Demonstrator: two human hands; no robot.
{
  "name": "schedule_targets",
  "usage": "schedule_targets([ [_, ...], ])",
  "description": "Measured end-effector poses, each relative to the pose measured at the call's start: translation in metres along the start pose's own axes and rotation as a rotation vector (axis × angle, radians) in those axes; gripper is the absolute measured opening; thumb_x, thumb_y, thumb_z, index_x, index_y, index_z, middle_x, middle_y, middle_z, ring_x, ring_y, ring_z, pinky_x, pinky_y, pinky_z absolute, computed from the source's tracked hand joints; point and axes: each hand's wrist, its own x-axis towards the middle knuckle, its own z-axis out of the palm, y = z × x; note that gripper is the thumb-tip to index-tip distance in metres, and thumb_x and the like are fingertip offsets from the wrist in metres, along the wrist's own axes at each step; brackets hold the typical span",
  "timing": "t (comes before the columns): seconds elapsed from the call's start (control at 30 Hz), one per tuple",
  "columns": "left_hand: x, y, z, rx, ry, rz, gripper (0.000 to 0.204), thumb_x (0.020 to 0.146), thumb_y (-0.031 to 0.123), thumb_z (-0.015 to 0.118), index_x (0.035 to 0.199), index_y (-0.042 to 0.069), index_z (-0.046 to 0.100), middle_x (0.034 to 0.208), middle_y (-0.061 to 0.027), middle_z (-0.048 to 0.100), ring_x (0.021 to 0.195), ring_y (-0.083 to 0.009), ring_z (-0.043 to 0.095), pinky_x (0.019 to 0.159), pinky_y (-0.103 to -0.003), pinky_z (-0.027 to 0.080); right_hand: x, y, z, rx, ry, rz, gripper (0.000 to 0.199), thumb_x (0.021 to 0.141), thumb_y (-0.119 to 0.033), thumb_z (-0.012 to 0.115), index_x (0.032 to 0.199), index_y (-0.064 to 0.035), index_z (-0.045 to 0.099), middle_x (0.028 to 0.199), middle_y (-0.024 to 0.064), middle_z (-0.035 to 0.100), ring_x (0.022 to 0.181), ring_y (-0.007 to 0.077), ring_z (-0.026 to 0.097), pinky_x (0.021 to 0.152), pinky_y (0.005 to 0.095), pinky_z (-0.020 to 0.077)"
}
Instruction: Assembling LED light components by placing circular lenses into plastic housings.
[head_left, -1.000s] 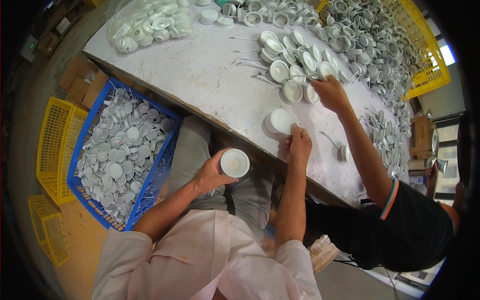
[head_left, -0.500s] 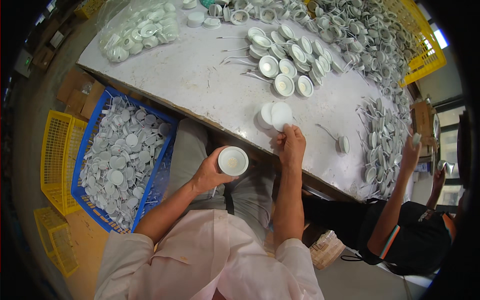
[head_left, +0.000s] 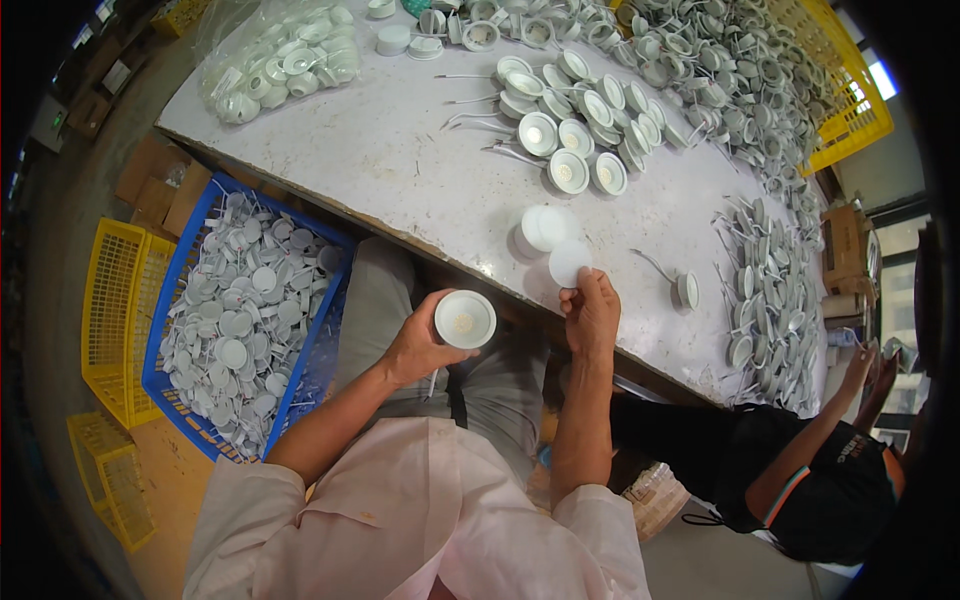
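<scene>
My left hand [head_left: 416,342] is closed around a white round downlight [head_left: 465,319], held over my lap with its open face up. Small yellowish dots show at the bottom of its cup, and a short pale wire hangs below it. Between the thumb and fingers of my right hand [head_left: 592,312] is a thin white diffuser disc [head_left: 569,264], tilted above the table's near edge. Just beyond it lies a small stack of similar discs [head_left: 541,226]. To the right of that hand, a single downlight [head_left: 688,290] with its wire rests on the table.
A cluster of downlights [head_left: 570,171] stands mid-table, with larger heaps [head_left: 745,290] to the right and behind. A plastic bag of white cups [head_left: 290,62] lies far left. By my left side is a blue basket [head_left: 152,360] full of white parts. A co-worker [head_left: 815,480] sits at right.
My right hand has drawn the disc off the stack, toward me and slightly right. The left hand with the downlight has barely moved. The co-worker's arms have come lower.
</scene>
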Motion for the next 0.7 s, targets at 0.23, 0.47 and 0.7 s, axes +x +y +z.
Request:
schedule_targets([
  [0.23, 0.014, 0.014, 0.008, 0.038, -0.007, 0.024, 0.073, 0.071, -0.011, 0.066, 0.134, 0.0, 0.029, 0.122, -0.0113, 0.049, 0.103, -0.0203, 0.058, 0.078, -0.035, 0.058, -0.036, 0.018, 0.006, 0.132, -0.044, 0.028, 0.007, 0.086, -0.003, 0.06, 0.089, -0.0043, 0.054, 0.075, 0.0048, 0.06, 0.054, 0.01, 0.053, 0.051, 0.0214, 0.0429],
  [0.47, 0.02, 0.01, 0.006, 0.185, -0.025, 0.089, 0.082, 0.069, -0.008, 0.07, 0.139, 0.002, 0.027, 0.13, -0.0102, 0.046, 0.122, -0.0175, 0.044, 0.102, -0.032, 0.038, -0.054, 0.042, 0.013, 0.066, -0.15, 0.167, 0.007, 0.086, -0.004, 0.062, 0.088, -0.0028, 0.056, 0.072, 0.0034, 0.059, 0.053, 0.0075, 0.051, 0.046, 0.0205, 0.0398],
  [0.7, 0.015, 0.014, 0.006, 0.167, -0.091, 0.107, 0.077, 0.072, -0.003, 0.067, 0.138, 0.002, 0.027, 0.129, -0.0108, 0.046, 0.121, -0.0179, 0.045, 0.101, -0.032, 0.039, -0.06, 0.05, 0.028, -0.156, -0.124, 0.124, 0.012, 0.083, -0.005, 0.066, 0.085, -0.0035, 0.054, 0.067, 0.0004, 0.057, 0.049, 0.0041, 0.047, 0.043, 0.0178, 0.0366],
])
